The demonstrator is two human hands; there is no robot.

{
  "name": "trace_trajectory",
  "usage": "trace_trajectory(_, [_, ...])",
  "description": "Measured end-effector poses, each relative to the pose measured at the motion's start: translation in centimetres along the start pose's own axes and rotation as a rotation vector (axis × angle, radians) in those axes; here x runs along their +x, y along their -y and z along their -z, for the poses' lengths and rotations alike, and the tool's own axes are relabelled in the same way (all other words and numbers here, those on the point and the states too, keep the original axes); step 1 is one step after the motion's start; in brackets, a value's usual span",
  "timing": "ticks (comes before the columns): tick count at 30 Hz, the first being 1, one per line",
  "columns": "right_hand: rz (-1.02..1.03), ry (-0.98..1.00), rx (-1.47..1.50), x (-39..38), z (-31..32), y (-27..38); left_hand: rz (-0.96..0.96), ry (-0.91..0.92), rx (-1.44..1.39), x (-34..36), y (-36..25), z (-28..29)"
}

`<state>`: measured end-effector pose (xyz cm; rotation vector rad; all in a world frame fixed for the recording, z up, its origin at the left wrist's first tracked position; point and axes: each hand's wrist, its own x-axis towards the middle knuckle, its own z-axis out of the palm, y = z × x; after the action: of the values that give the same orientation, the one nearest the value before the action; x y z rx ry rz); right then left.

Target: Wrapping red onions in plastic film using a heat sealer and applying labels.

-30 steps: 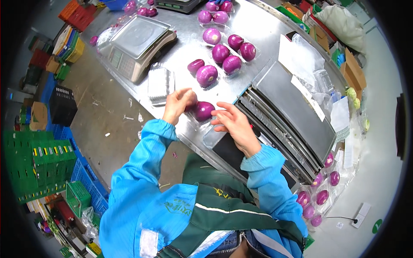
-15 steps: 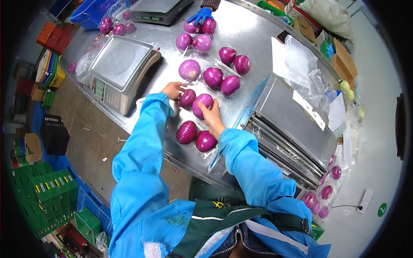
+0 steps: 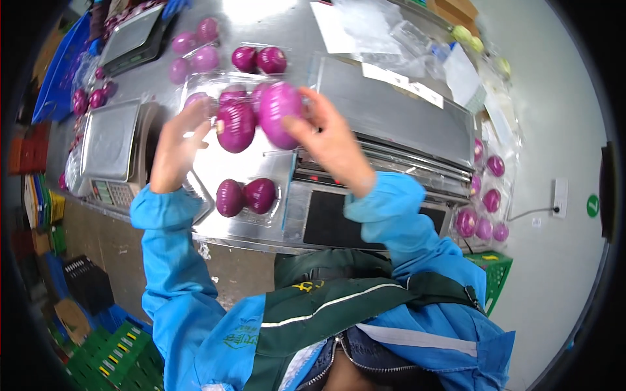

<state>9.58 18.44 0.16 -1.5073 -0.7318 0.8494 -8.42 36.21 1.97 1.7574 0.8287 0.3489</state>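
First: What does your right hand (image 3: 336,142) have?

Second: The right-hand onion (image 3: 279,114), a purple one. You pinch it from its right side, thumb lying on the near face, fingers curled partly out of sight behind it.

First: And your left hand (image 3: 176,150)?

Second: Your thumb and fingers stand apart, facing the left-hand onion (image 3: 236,129). The hand is blurred, so I can't tell whether you touch that onion or the clear plastic near it.

First: Where is that pair?

Second: Side by side between your hands, over the metal table (image 3: 238,168). Nearer your body, two more purple onions (image 3: 259,195) sit in a clear tray (image 3: 277,212), with neither of your hands on them.

First: What else is close to you?

Second: A weighing scale (image 3: 109,143) past your left wrist, and on your right a grey machine (image 3: 404,107), its black pad (image 3: 334,220) beside your right forearm.
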Motion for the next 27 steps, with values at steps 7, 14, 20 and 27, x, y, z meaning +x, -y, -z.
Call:
trace_trajectory(7, [-0.056,-0.237,-0.039,-5.0,16.2,1.2,-0.193,0.296,-0.091,6.2,-4.1,-17.4])
trace_trajectory(14, [-0.208,-0.305,-0.177,-4.6,21.3,-0.9,-0.066,0.333,-0.186,8.4,-3.1,-22.8])
trace_trajectory(20, [-0.123,-0.286,-0.662,-13.5,24.6,-0.8,-0.392,-0.113,0.363,2.9,0.4,-19.3])
trace_trajectory(27, [-0.027,-0.404,-0.899,-13.8,22.7,-7.5,-0.155,0.015,0.395,-1.4,0.2,-19.4])
